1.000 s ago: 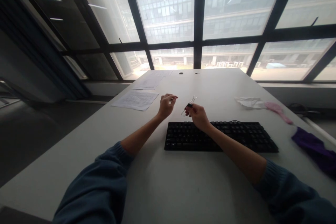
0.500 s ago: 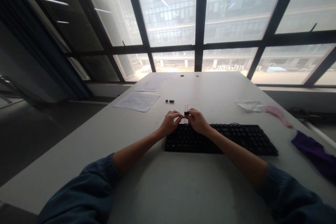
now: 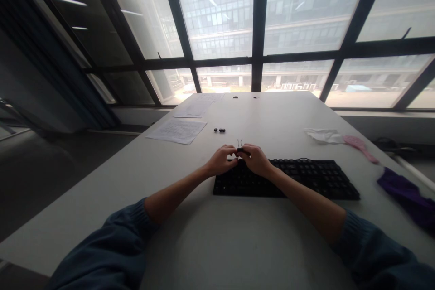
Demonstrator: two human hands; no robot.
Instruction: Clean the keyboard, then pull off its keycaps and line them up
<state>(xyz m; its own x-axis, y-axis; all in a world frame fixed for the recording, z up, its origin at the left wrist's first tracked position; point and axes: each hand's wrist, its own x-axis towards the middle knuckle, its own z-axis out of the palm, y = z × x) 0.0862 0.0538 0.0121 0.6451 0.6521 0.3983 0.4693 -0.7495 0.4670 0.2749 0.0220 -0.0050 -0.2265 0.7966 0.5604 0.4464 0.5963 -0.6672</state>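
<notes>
Between my fingertips is a black binder clip [image 3: 240,149], its two wire handles sticking up away from me. My right hand [image 3: 255,159] pinches the clip's body from the right. My left hand [image 3: 222,160] meets it from the left, thumb and fingers curled against the clip. Both hands are over the far left part of a black keyboard [image 3: 306,179], which my right forearm partly covers. Beyond the hands, several small black objects [image 3: 220,130], too small to make out clearly, lie on the white table [image 3: 244,240].
Printed sheets of paper [image 3: 176,131] lie at the left edge. On the right are a crumpled white cloth or tissue [image 3: 324,136], a pink hairbrush-like object [image 3: 360,148] and purple fabric [image 3: 404,192]. Windows [image 3: 220,13] stand behind the table.
The binder clip has come slightly lower, with its handles now closer to the fingers. My left fingers have shifted up against it, and the thumb has dropped lower.
</notes>
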